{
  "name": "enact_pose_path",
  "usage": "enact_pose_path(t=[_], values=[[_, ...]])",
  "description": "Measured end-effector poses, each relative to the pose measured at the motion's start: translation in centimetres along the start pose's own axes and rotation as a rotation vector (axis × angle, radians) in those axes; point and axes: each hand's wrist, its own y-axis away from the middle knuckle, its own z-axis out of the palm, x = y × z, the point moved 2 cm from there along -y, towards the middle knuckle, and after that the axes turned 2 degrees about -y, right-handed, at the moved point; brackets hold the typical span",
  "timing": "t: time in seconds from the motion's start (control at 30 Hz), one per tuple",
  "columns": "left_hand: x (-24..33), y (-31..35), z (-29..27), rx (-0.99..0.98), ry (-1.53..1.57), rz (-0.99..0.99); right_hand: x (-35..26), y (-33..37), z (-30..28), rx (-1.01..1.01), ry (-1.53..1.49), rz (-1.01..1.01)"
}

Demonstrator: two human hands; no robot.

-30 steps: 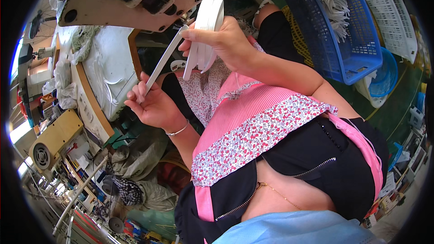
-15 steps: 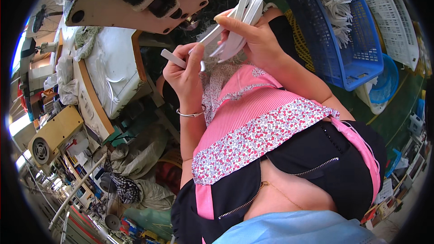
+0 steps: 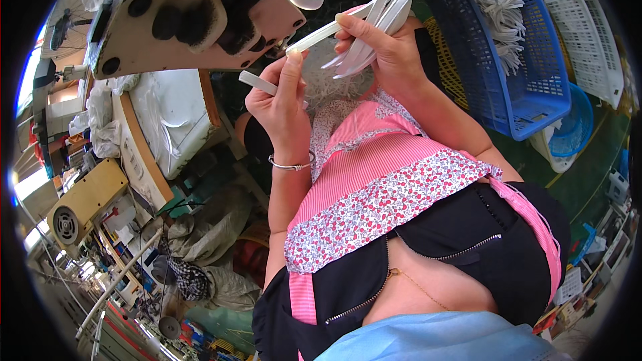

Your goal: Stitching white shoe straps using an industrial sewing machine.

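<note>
A bunch of flat white straps [image 3: 396, 1] is gripped in my right hand [image 3: 394, 53], their ends fanning out below and above the fingers. One white strap [image 3: 329, 33] runs from that hand across to my left hand [image 3: 284, 103], where the thumb and fingers pinch it near its end. A short white end [image 3: 257, 83] also sticks out on the left side of my left hand; whether it belongs to the same strap is hidden by the fingers. Both hands are raised above my lap, close to the machine.
A pale machine head [image 3: 160, 33] looms at upper left, beside a worktable [image 3: 190, 120] with white strips on it. On the right stands a blue basket [image 3: 535, 110] holding bundled white strips [image 3: 501, 20], with a white basket [image 3: 588, 40] and a blue tub [image 3: 576, 130] alongside.
My left thumb has shifted upward along the strap, and the strap between my hands lies flatter. Both hands and the bunch sit slightly farther right in the view, which has itself moved a little.
</note>
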Motion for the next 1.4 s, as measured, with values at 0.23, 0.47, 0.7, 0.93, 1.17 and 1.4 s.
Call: enact_pose_path(t=[0.23,0.47,0.7,0.93,1.17,1.4], values=[[0.2,-0.5,-0.4,0.074,-0.117,0.074,-0.2,-0.7,0.6,-0.032,0.012,-0.006],[0.5,-0.7,-0.9,0.069,-0.120,0.107,-0.1,-1.7,0.6,-0.116,0.045,0.032],[0.3,-0.1,-2.1,0.160,0.020,0.070,0.7,-1.9,1.4,-0.221,0.044,0.044],[0.5,0.5,-4.4,0.192,0.047,0.080,1.6,-1.7,2.0,-0.254,0.035,0.076],[-0.3,0.7,-8.2,0.188,0.033,0.098,1.6,-1.2,2.3,-0.255,0.025,0.126],[-0.5,-0.2,-7.1,-0.038,0.442,0.044,2.4,-0.5,3.1,-0.242,-0.024,0.174]])
